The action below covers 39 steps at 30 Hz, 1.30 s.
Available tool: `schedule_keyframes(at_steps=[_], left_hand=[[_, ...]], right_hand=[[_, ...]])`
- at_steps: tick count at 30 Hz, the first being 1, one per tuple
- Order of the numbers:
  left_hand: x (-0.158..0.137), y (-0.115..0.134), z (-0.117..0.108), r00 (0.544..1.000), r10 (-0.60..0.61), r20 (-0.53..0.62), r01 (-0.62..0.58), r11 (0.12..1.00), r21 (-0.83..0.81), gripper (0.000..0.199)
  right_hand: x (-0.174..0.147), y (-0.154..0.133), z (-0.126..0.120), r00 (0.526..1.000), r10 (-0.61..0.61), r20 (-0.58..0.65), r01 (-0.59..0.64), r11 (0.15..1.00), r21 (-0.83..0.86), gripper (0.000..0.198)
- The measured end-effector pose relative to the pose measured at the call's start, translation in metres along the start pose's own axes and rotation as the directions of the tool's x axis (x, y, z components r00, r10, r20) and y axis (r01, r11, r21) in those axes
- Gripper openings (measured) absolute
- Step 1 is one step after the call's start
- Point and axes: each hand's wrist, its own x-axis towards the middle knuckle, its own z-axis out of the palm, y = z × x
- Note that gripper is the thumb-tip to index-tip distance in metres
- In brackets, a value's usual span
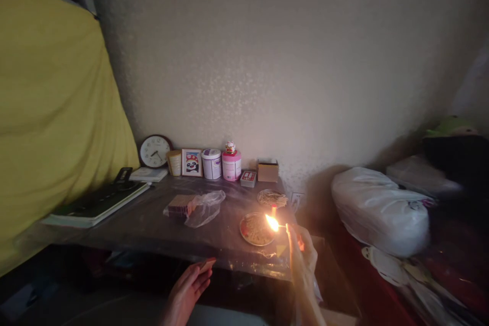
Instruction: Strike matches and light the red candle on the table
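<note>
In my right hand (302, 249) a burning match (281, 225) is pinched between the fingertips. Its bright flame (272, 222) points left, over the right rim of a round plate (244, 238) holding pale bits and something red. Just behind the flame stands what looks like a small red candle (274, 208), partly lost in the glare. Below the table's front edge, my left hand (190, 285) is closed on a small matchbox (207, 265). A second plate (260, 198) at the back right carries a heap of thin sticks.
A pack of small boxes (179, 205) lies by a crumpled plastic bag (206, 209). Along the wall stand a clock (155, 151), a framed picture (191, 162), two cans (212, 164) and a cardboard box (268, 171). A large notebook (103, 204) lies left; white bags (378, 214) sit right.
</note>
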Motion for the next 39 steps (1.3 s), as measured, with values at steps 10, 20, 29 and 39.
schedule_keyframes(at_steps=[10,20,29,39], left_hand=[[-0.004,0.000,0.001,0.997,-0.053,-0.062,0.052,0.999,-0.012,0.033],[0.001,-0.005,-0.006,0.995,-0.043,-0.088,0.040,0.999,-0.032,0.037],[-0.002,-0.002,-0.004,0.996,-0.050,-0.075,0.048,0.999,-0.024,0.037],[0.002,-0.004,-0.012,0.997,-0.066,-0.040,0.064,0.997,-0.044,0.036]], right_hand=[[0.014,-0.003,0.004,0.999,-0.051,0.000,0.051,0.997,0.051,0.027],[0.025,0.004,0.008,0.998,-0.058,-0.011,0.059,0.989,0.133,0.028],[0.037,0.007,0.013,0.999,-0.040,-0.013,0.042,0.987,0.158,0.032],[0.051,0.010,0.024,0.999,-0.051,-0.017,0.053,0.980,0.193,0.040]])
